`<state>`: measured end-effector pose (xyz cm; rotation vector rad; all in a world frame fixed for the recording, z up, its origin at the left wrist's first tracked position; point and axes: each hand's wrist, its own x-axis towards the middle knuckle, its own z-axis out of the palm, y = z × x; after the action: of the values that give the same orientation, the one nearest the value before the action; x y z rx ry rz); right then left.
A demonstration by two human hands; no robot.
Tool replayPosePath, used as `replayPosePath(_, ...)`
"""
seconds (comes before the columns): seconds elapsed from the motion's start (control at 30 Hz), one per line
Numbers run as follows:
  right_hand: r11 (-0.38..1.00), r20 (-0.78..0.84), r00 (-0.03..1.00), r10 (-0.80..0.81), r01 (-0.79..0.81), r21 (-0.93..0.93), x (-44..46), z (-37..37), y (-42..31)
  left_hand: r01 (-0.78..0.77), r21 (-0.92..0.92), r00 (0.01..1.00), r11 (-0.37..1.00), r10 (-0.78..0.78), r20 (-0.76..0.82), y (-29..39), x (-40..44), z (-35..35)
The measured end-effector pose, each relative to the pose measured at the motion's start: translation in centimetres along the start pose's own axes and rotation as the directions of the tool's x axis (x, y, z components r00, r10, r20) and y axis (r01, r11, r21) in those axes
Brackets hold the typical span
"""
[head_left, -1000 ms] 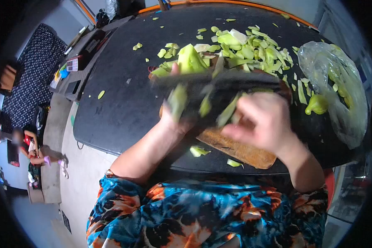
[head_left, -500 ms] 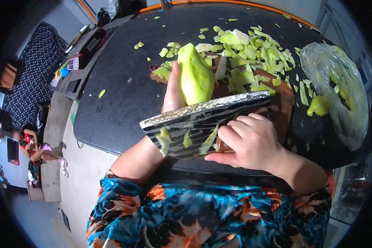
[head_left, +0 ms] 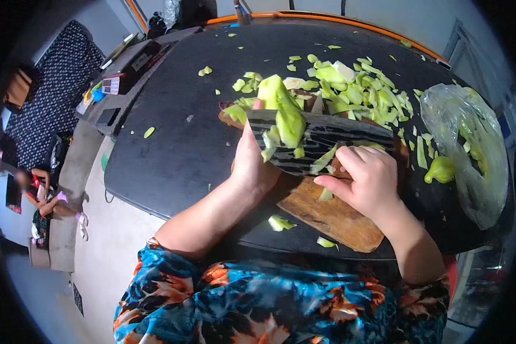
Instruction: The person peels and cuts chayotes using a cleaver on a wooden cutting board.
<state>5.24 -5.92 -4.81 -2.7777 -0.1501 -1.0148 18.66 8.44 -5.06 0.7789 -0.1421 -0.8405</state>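
My left hand [head_left: 250,160] holds a large, pale green peeled fruit [head_left: 272,92] from its left side; most of the fingers are hidden behind it and the blade. My right hand [head_left: 364,178] is closed round the handle end of a broad cleaver [head_left: 355,129], whose dark, streaked blade crosses in front of the fruit. A thick slice [head_left: 290,123] hangs over the blade, and smaller green bits cling to its face. Under the cleaver lies a wooden cutting board [head_left: 332,218], partly covered by it.
Green slices and peelings [head_left: 364,92] are heaped behind the board on the black table [head_left: 172,143]. At the right lies a clear plastic bag [head_left: 473,160] with green pieces inside, beside a yellow-green fruit [head_left: 440,169]. Another person [head_left: 43,192] sits at the far left.
The cleaver has moved up and away from me, its blade now across the fruit. A thick slice has come onto the blade. More of the cutting board shows.
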Motion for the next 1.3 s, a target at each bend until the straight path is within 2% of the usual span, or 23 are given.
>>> replayPosePath(0.1, 1.000, 0.028, 0.999, 0.018, -0.018, 0.000, -0.1, -0.3, -0.1, -0.008, 0.003, 0.999, 1.000, 0.008, 0.050, 0.1, 0.5, -0.4)
replayPosePath(0.33, 0.999, 0.005, 1.000, 0.030, -0.031, 0.030, 0.1, -0.5, 0.2, 0.015, 0.042, 1.000, 0.999, -0.016, 0.026, 0.5, 0.2, 0.3)
replayPosePath(0.43, 0.987, 0.016, 0.991, 0.135, -0.136, 0.084, 0.4, -0.9, 0.6, -0.050, 0.149, 0.997, 0.988, 0.059, -0.058, -0.8, 0.8, -1.0)
replayPosePath(0.47, 0.925, 0.065, 0.945, 0.319, -0.326, 0.196, 0.6, -1.3, 0.9, -0.129, 0.289, 0.990, 0.949, 0.110, 0.083, -0.3, 1.1, -1.3)
replayPosePath(0.5, 0.919, 0.057, 0.936, 0.347, -0.352, 0.181, 0.9, -2.0, 1.9, -0.127, 0.244, 0.992, 0.961, 0.116, 0.059, -0.4, 0.8, -1.2)
replayPosePath(0.57, 0.879, 0.178, 0.887, 0.427, -0.453, 0.149, 1.0, -2.3, 2.2, -0.145, 0.158, 0.989, 0.977, 0.140, 0.040, 0.0, 0.4, 0.3)
replayPosePath(0.63, 0.933, 0.055, 0.949, 0.311, -0.316, 0.173, 0.2, -0.6, 2.2, -0.248, 0.141, 0.969, 0.958, 0.242, 0.059, 0.4, 1.0, -1.2)
replayPosePath(0.8, 0.848, 0.189, 0.890, 0.416, -0.454, 0.273, 0.4, -1.9, 1.7, -0.354, 0.304, 0.931, 0.885, 0.365, 0.021, 2.3, 2.0, -1.7)
replayPosePath(0.83, 0.809, 0.119, 0.897, 0.425, -0.436, 0.395, 0.3, -2.0, 2.2, -0.378, 0.365, 0.920, 0.851, 0.390, 0.045, 2.5, 2.2, -1.7)
replayPosePath(0.93, 0.746, -0.041, 0.856, 0.516, -0.425, 0.513, 0.8, -4.3, 4.0, -0.329, 0.611, 0.943, 0.720, 0.285, 0.172, 3.4, 2.5, -0.1)
replayPosePath(0.97, 0.717, -0.097, 0.834, 0.544, -0.401, 0.571, 0.5, -4.8, 5.4, -0.367, 0.724, 0.930, 0.584, 0.206, 0.305, 4.0, 3.3, 0.1)
replayPosePath(1.03, 0.592, -0.009, 0.703, 0.712, -0.593, 0.546, 0.3, -7.3, 6.7, -0.391, 0.885, 0.920, 0.254, 0.127, 0.370, 4.7, 4.2, 2.6)
replayPosePath(1.07, 0.632, 0.028, 0.740, 0.672, -0.593, 0.498, 0.0, -8.3, 7.8, -0.392, 0.896, 0.920, 0.210, 0.110, 0.376, 4.7, 5.7, 3.1)
replayPosePath(1.13, 0.609, -0.038, 0.683, 0.730, -0.623, 0.491, -1.8, -7.5, 9.7, -0.376, 0.911, 0.926, 0.166, 0.083, 0.367, 4.2, 8.6, 4.6)
replayPosePath(1.17, 0.600, -0.081, 0.652, 0.754, -0.633, 0.489, -2.7, -6.8, 10.8, -0.380, 0.923, 0.924, 0.057, 0.066, 0.376, 4.0, 10.8, 5.0)
replayPosePath(1.2, 0.638, -0.116, 0.656, 0.746, -0.654, 0.406, -3.3, -6.2, 11.9, -0.347, 0.938, 0.935, -0.027, 0.067, 0.348, 3.4, 12.9, 5.5)
replayPosePath(1.23, 0.621, -0.104, 0.643, 0.759, -0.667, 0.411, -3.4, -6.0, 12.4, -0.308, 0.945, 0.946, -0.109, 0.069, 0.316, 2.5, 15.0, 5.9)
replayPosePath(1.3, 0.600, -0.151, 0.634, 0.759, -0.590, 0.540, -3.4, -4.8, 12.4, -0.328, 0.930, 0.937, -0.165, 0.070, 0.343, 0.6, 20.4, 5.6)
